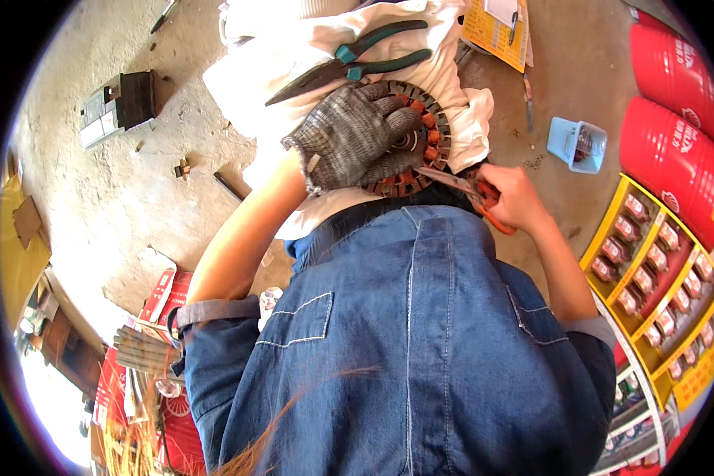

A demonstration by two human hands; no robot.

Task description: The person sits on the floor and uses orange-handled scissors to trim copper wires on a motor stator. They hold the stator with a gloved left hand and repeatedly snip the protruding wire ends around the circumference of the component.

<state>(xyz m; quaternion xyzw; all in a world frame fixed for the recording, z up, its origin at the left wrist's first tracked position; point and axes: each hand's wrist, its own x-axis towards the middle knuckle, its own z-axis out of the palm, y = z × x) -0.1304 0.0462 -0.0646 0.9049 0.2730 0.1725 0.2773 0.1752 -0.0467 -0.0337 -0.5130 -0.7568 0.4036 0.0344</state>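
Observation:
A round motor stator (431,136) with copper-orange coils and dark metal teeth lies on a cream cloth (254,59) over my lap. My left hand (349,136), in a grey knitted glove, covers its left part with the fingers curled over its middle; the fingertips are partly hidden. At the near right edge of the stator, my bare right hand (512,197) grips orange-handled scissors (484,198). Their blades point left, against the stator's near edge. Beyond my left hand, long-nose pliers (317,78) with green handles rest on the cloth.
A light blue plastic box (577,145) stands on the floor at right, near red drums (674,147) and a yellow rack (654,274) of small parts. A black-and-grey case (117,109) lies on the floor at left. A yellow board (496,32) is at the far right.

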